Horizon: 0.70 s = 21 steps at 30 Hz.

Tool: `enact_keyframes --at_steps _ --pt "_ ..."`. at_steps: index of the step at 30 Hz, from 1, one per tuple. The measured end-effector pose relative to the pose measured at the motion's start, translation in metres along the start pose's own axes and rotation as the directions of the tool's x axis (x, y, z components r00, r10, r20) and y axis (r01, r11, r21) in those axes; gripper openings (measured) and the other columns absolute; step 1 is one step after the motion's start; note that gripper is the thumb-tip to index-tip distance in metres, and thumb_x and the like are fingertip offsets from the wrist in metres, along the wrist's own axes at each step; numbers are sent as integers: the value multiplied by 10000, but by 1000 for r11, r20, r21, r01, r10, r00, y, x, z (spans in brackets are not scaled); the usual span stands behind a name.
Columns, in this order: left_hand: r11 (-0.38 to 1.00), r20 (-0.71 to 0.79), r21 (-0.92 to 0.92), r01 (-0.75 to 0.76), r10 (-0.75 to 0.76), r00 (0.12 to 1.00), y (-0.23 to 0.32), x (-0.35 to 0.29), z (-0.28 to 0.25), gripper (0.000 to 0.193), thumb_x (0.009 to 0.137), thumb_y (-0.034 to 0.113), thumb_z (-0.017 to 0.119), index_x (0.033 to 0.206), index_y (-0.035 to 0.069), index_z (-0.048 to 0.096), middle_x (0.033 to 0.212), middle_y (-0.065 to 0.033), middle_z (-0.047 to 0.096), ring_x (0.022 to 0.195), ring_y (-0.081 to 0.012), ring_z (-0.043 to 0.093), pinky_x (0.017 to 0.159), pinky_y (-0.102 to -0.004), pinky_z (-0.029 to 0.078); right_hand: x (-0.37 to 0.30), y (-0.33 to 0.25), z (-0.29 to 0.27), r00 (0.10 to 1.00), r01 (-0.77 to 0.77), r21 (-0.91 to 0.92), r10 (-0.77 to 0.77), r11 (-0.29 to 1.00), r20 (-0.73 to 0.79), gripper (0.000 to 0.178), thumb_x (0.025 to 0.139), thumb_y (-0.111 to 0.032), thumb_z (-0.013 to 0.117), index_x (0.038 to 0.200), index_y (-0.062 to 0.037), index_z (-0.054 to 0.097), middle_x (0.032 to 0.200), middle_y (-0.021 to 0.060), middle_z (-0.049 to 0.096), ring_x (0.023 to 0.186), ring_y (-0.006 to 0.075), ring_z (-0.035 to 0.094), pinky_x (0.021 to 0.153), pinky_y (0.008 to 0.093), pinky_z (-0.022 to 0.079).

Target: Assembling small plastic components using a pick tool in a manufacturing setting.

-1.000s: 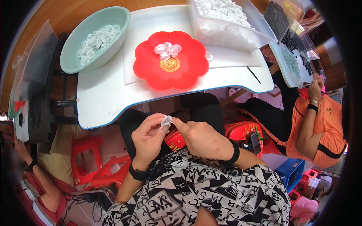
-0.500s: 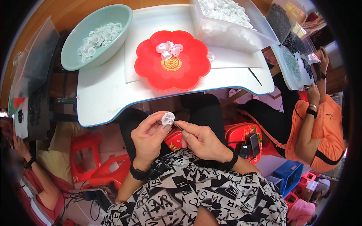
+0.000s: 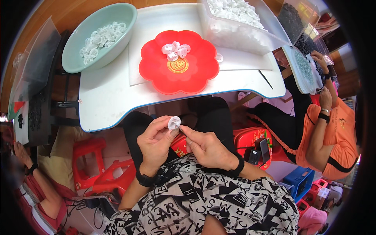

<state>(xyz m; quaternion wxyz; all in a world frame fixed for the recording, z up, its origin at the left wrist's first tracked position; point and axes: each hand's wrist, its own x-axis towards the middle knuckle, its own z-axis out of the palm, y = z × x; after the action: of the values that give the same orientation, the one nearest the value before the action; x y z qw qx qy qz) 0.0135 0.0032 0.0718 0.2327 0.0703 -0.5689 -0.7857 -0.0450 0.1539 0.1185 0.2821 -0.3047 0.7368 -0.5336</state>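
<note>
Above my lap, in front of the table's near edge, my left hand (image 3: pixel 154 143) pinches a small round white plastic part (image 3: pixel 174 122) between thumb and fingers, its hollow side showing. My right hand (image 3: pixel 209 147) grips a slim dark tool (image 3: pixel 180 129), whose tip meets the rim of the white part; the fingers cover most of it, so its kind is unclear. Beyond both hands, a red flower-shaped dish (image 3: pixel 156 74) carries several similar white parts (image 3: pixel 175 51) near its far side.
A pale green basin (image 3: pixel 72 58) of white pieces stands at the left of the white table (image 3: pixel 105 102). Back right is a clear bin (image 3: pixel 239 37) heaped with more. A thin dark tool (image 3: pixel 265 79) lies at the right. People sit on both sides; red stools (image 3: pixel 90 160) are at left.
The white part has tilted slightly in my left fingers. My right hand has shifted a little left, bringing the tool along the part's lower rim. At the right, the co-worker's far hand has moved.
</note>
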Motion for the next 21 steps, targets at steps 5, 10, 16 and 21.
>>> enact_keyframes --at_steps 5,10,16,21 --pt "992 -5 119 -35 36 999 2 -1 0 261 771 -90 655 1027 -60 614 1092 -154 573 908 -173 585 769 -272 509 3 2 0 990 139 -278 -138 951 26 487 786 41 518 1262 81 426 777 183 602 662 306 623 598 334 495" --pt "987 -8 157 -30 32 999 4 0 1 259 765 -103 651 1018 -60 616 1090 -148 572 920 -172 587 773 -270 511 6 -18 -1 990 141 -656 -86 741 116 546 702 40 565 1228 108 437 742 196 579 630 316 617 556 369 504" --pt "975 28 223 22 -29 999 1 -3 -2 253 753 -138 627 995 -64 622 1079 -148 576 911 -171 597 765 -262 514 9 -32 -4 964 265 -883 -70 388 258 493 734 -67 534 1175 141 466 698 153 572 567 232 598 471 310 482" --pt "958 43 284 45 -60 997 -1 -2 -2 226 757 -141 614 971 -69 628 1043 -145 594 898 -171 602 757 -259 515 10 -34 -9 925 379 -884 -135 274 355 459 725 -76 541 1123 150 507 654 127 564 553 216 589 450 295 474"
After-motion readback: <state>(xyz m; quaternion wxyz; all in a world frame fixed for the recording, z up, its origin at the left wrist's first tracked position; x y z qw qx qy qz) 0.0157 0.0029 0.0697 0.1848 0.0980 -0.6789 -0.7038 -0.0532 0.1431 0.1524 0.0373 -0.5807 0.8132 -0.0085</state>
